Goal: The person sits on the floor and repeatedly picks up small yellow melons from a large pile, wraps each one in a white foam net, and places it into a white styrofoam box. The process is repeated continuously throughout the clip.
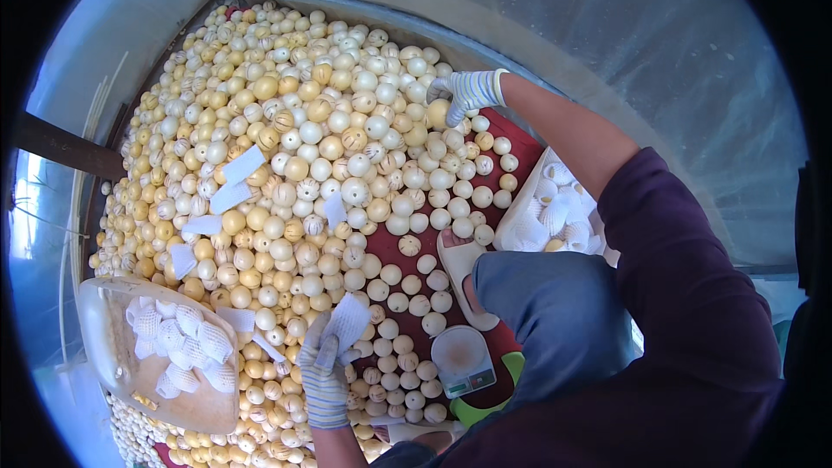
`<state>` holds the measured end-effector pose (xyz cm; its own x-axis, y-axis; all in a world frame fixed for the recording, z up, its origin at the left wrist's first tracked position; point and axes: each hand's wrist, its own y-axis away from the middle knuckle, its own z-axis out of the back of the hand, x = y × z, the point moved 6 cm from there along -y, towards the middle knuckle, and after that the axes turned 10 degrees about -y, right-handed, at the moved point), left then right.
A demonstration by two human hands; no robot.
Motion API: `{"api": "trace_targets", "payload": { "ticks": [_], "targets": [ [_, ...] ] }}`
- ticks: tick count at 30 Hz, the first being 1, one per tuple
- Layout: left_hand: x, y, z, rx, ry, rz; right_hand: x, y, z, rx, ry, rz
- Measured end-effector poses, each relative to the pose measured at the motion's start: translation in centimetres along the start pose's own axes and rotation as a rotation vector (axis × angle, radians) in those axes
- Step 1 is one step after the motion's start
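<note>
A big heap of round cream and yellow pepino melons, some with purple stripes, spreads across the floor. At the heap's far right edge, my right hand, in a white glove with blue and yellow stripes, closes its fingers round a yellow pepino melon. The glove partly hides that fruit. Low in the middle, my left hand, gloved alike, pinches a flat white foam net sleeve above the fruit. More flat white sleeves lie scattered over the heap.
A cloudy plastic tub at the left holds several sleeved fruits. Another white container of sleeved fruits stands by my right knee. A small digital scale sits between my feet on red cloth. Plastic sheeting walls the far side.
</note>
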<state>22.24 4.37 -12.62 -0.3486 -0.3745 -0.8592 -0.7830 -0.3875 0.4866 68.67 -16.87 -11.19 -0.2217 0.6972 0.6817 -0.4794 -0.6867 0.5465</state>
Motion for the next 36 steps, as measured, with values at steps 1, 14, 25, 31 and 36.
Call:
{"api": "trace_targets", "payload": {
  "ticks": [1, 14, 25, 31, 36],
  "targets": [
    [-1.0, -1.2, -2.7, 0.046, 0.063, -0.026, 2.9, 2.0, -0.9, -0.007, -0.141, 0.176],
    [-4.3, -4.0, -18.5, 0.300, 0.114, -0.055, 4.3, 14.6, -17.8, -0.283, -0.860, 0.725],
    [-2.0, -8.4, -23.3, 0.369, -0.022, -0.010, -4.6, 8.6, -23.3, 0.173, -2.131, 0.727],
    [0.2, -12.0, -22.1, 0.251, -0.419, -0.088, -5.9, 11.6, -18.0, -0.581, -1.065, 0.331],
    [5.3, -16.0, -19.4, 0.061, -0.383, 0.070, -1.5, 14.0, -17.4, -0.697, -0.620, 0.654]
  ]
}}
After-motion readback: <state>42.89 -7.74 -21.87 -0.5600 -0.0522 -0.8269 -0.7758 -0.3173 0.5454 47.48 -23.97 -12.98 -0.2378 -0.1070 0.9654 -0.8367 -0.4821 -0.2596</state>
